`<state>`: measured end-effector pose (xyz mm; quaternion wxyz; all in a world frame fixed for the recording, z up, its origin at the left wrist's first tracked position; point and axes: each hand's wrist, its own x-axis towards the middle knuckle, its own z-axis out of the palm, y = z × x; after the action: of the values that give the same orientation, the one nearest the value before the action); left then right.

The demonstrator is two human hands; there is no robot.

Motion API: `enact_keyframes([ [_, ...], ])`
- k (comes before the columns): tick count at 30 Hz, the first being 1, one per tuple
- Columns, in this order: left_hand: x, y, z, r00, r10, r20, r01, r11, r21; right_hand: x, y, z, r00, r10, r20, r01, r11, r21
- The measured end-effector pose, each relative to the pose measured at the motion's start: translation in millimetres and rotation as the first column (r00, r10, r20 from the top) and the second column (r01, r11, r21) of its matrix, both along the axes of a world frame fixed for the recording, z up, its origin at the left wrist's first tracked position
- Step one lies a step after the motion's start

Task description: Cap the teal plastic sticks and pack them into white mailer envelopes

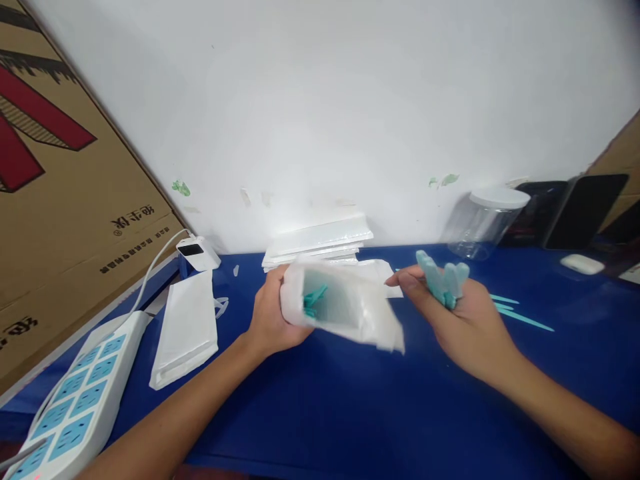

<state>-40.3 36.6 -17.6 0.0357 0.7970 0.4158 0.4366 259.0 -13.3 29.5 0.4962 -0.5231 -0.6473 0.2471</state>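
My left hand (277,317) is closed around a white padded mailer (367,310), tilted on its side above the table with its mouth facing me. Some thin green sticks (314,300) show inside the mailer's mouth. To the right, my right hand (463,320) is closed on several pale teal sticks (443,277), which stand up from the fist with rounded ends. Its thumb and forefinger reach toward the mailer without visibly touching it. More slim teal sticks (523,317) lie on the blue table (360,407), beyond my right hand.
A stack of white mailers (317,241) rests against the wall. On the left are another mailer pile (185,327), a power strip (85,393), a small white device (197,252) and a cardboard box (75,200). A clear jar (483,223) and a phone (585,210) stand back right.
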Motion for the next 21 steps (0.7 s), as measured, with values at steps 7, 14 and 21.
enact_keyframes([
  [7, 36, 51, 54.2, 0.806, -0.225, -0.548, 0.112, 0.966, -0.231, 21, 31, -16.8, 0.979, -0.190, 0.071, 0.184, 0.980, 0.079],
  [14, 44, 64, 17.7, 0.757, -0.103, -0.645, 0.106, 0.994, -0.035, 38, 48, -19.1, 0.949, -0.285, 0.131, 0.282, 0.958, 0.046],
  [21, 18, 45, -10.0, 0.723, -0.013, -0.691, 0.083, 0.994, 0.067, 41, 56, -37.8, 0.946, -0.226, 0.233, 0.203, 0.972, 0.120],
])
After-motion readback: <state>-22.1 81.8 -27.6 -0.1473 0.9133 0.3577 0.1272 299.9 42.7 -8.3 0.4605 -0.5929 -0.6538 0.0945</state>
